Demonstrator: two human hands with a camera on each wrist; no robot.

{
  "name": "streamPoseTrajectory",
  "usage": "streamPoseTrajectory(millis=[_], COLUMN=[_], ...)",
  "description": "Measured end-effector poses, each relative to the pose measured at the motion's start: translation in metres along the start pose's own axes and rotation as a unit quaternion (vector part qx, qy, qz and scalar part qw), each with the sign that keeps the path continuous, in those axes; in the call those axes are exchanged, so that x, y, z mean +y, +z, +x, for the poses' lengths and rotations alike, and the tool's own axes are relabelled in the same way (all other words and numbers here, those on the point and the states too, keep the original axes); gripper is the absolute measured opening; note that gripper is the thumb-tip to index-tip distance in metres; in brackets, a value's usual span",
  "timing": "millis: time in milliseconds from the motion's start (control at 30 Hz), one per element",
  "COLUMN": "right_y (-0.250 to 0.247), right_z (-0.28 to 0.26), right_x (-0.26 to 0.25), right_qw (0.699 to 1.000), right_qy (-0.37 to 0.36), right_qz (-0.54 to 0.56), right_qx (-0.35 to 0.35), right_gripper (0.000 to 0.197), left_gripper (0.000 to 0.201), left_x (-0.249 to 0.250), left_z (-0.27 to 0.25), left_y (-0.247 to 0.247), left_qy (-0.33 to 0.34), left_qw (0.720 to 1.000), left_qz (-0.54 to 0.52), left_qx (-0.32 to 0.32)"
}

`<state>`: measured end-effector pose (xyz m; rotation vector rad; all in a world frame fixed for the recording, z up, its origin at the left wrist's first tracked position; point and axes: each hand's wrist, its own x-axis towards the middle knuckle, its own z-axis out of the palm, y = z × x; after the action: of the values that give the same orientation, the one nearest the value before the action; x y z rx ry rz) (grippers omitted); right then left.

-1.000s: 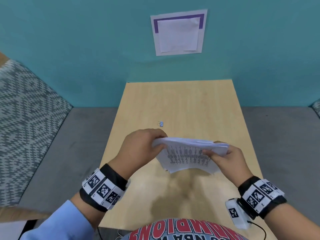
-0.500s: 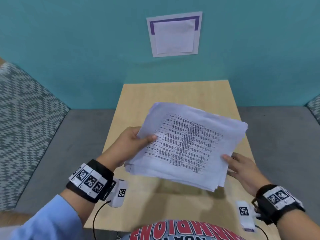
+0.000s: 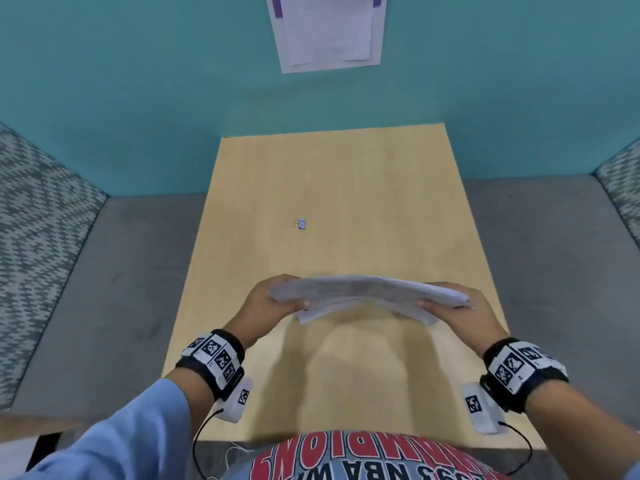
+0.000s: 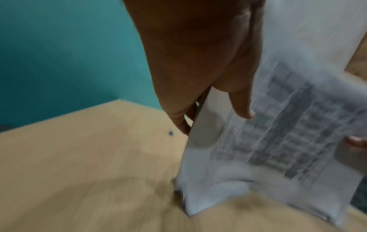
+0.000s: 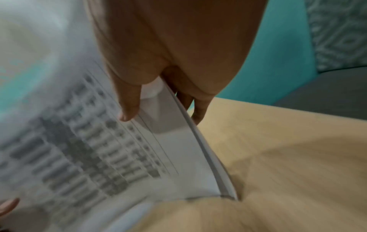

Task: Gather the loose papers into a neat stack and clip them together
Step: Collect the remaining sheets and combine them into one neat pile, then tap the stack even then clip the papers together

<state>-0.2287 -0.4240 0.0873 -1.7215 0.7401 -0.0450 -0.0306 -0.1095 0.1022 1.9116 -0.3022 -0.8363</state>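
A stack of printed white papers (image 3: 367,292) stands on its lower edge on the wooden table (image 3: 346,188), seen almost edge-on from above. My left hand (image 3: 277,299) grips the stack's left side, thumb on the near face and fingers behind. My right hand (image 3: 460,306) grips the right side the same way. In the left wrist view the papers (image 4: 278,141) meet the tabletop with their lower corners uneven. The right wrist view shows the printed papers (image 5: 99,149) and their right edge. A small blue binder clip (image 3: 300,223) lies on the table beyond the hands, untouched.
A teal wall (image 3: 138,98) rises behind the table with a sheet of paper (image 3: 329,29) taped to it. Grey bench seats (image 3: 121,271) with patterned backs (image 3: 34,220) flank the table on both sides.
The stack, held flat and tilted towards me half a second ago, now stands upright on its edge on the table. Both hands have shifted to grip its sides.
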Motion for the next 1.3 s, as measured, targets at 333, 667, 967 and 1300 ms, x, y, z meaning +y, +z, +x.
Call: streamPoseTrajectory(millis=[333,667,967,1300], right_y=[-0.007,-0.001,0.003,0.000], right_z=[0.013,0.013,0.018,0.014], right_x=[-0.001,0.017,0.015,0.014], right_qw=[0.997,0.999,0.997,0.997], right_qy=[-0.024,-0.038,-0.022,-0.030], right_qz=[0.043,-0.001,-0.047,-0.037], right_qx=[0.053,-0.032,-0.059,-0.059], right_gripper=[0.011,0.024,0.028,0.014], left_gripper=[0.005,0.075,0.092,0.088], left_x=[0.006,0.030,0.063,0.075], left_z=[0.013,0.005,0.000,0.033], left_y=[-0.011,0.005,0.169,0.142], left_qy=[0.035,0.229,0.340,0.305], left_qw=[0.997,0.906,0.707,0.739], left_qz=[-0.006,0.338,0.613,0.596], left_qx=[0.066,0.116,-0.096,-0.081])
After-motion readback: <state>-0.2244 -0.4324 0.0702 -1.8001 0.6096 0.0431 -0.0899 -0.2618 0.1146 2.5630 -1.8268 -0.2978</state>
